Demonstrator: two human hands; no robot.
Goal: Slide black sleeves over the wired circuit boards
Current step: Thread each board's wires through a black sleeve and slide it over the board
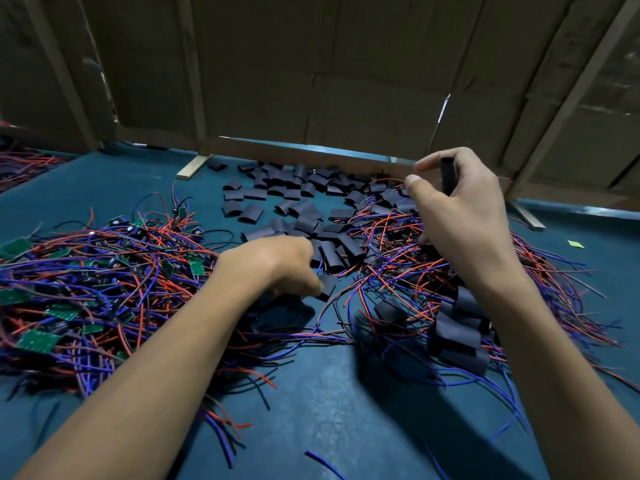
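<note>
- A teal-covered table [332, 403] fills the lower part of the view, and it is closed off at the back by a wall of brown cardboard panels [363, 81] framed with pale wooden battens [188, 167].
- A broad tangle of bare wired circuit boards [93, 289] is spread over the left side of the table — green boards are seen among red, blue and black wires.
- A second heap [460, 327] lies on the right, where red and blue wires are mixed with boards already covered in black.
- Loose black sleeves [294, 192] are scattered flat across the middle and back of the table, between the two tangles and up against the foot of the cardboard wall.
- The left hand [277, 268] is lowered to the table at the near edge of the loose sleeves; its fingers are curled downward and one black sleeve [327, 285] is seen at their tips, though whether it is truly pinched or only touched cannot be told.
- The right hand [457, 209] is raised above the right heap, back towards the camera. A rolled black sleeve [447, 174] is held upright in it, the thumb and forefinger being bent around its top while the remaining fingers are curled behind — these are hidden by the back of the hand.
- A small yellow-green scrap [575, 243] lies on the table at the far right, well apart from the wires.
</note>
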